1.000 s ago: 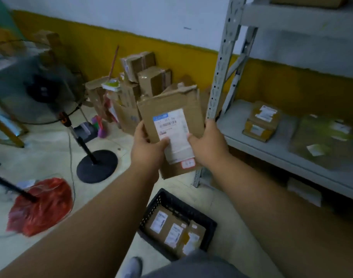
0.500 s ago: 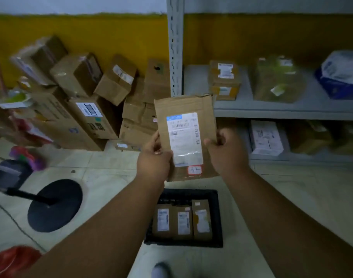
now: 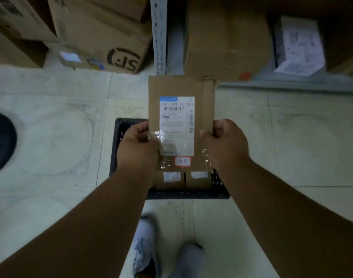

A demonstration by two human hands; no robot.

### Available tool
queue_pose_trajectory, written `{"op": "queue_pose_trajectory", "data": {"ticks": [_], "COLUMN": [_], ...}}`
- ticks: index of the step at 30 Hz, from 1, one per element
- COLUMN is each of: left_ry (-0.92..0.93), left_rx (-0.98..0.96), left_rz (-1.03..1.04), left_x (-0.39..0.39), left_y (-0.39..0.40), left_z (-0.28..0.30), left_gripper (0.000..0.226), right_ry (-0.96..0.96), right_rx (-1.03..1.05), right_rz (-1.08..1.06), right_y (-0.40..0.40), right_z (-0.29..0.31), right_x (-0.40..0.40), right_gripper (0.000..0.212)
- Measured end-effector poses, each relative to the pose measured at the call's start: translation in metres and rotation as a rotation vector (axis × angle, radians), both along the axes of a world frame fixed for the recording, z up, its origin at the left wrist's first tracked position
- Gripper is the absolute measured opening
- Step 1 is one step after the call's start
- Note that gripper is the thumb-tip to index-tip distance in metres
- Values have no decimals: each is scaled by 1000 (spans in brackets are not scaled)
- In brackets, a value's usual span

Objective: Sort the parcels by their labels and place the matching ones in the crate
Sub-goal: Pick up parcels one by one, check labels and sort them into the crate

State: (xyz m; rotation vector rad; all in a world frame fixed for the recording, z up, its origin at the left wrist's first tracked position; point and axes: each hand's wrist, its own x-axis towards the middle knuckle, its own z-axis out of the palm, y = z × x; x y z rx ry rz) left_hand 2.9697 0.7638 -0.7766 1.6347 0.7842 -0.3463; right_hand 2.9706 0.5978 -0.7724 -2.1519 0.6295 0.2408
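Note:
A flat brown cardboard parcel [image 3: 203, 109] with a white shipping label and a small red-bordered sticker is held upright in front of me. My left hand [image 3: 138, 148] grips its left edge and my right hand [image 3: 224, 145] grips its right edge. Directly below the parcel on the floor stands a black plastic crate [image 3: 219, 189]. Two brown parcels with white labels [image 3: 172, 180] show inside the crate under the held parcel; the rest of its inside is hidden by my hands.
Stacked cardboard boxes [image 3: 103, 35] stand on the floor at the back left. A grey shelf post [image 3: 158, 35] rises at centre, with a large box [image 3: 227, 39] and a white wrapped parcel [image 3: 300, 45] on the low shelf. A black round fan base [image 3: 1, 141] lies left. My shoes [image 3: 145, 245] are below.
The view has tilted down toward the floor and crate. Both hands have lowered the parcel, which now hangs right over the crate.

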Motion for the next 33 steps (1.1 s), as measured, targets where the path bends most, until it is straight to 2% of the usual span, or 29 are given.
{"op": "queue_pose_trajectory", "data": {"ticks": [5, 8, 13, 16, 18, 23, 27, 31, 33], "left_ry": [86, 128, 161, 148, 139, 98, 104, 188, 128], "left_rx": [85, 162, 275, 318, 305, 252, 280, 253, 377], "left_rz": [-172, -203, -209, -299, -357, -351, -489, -579, -589], "left_x": [-9, -13, -19, -27, -30, -31, -26, -18, -14], "left_y": [3, 9, 27, 30, 29, 28, 25, 28, 27], "left_z": [-110, -159, -228, -260, -274, -287, -283, -247, -200], "left_gripper": [27, 21, 32, 40, 47, 52, 54, 77, 71], "right_ry": [95, 140, 219, 270, 290, 186, 262, 344, 275], "right_rx": [-10, 5, -34, -132, -163, -212, -273, -256, -249], "right_rz": [17, 34, 112, 193, 211, 240, 242, 315, 322], "right_y": [-5, 1, 22, 23, 18, 4, 0, 8, 15], "right_z": [-110, -163, -238, -267, -277, -288, -279, -244, -195], "right_x": [-11, -20, -23, -24, -26, -32, -34, -21, -11], "right_gripper": [8, 11, 18, 15, 15, 16, 19, 34, 46]}}
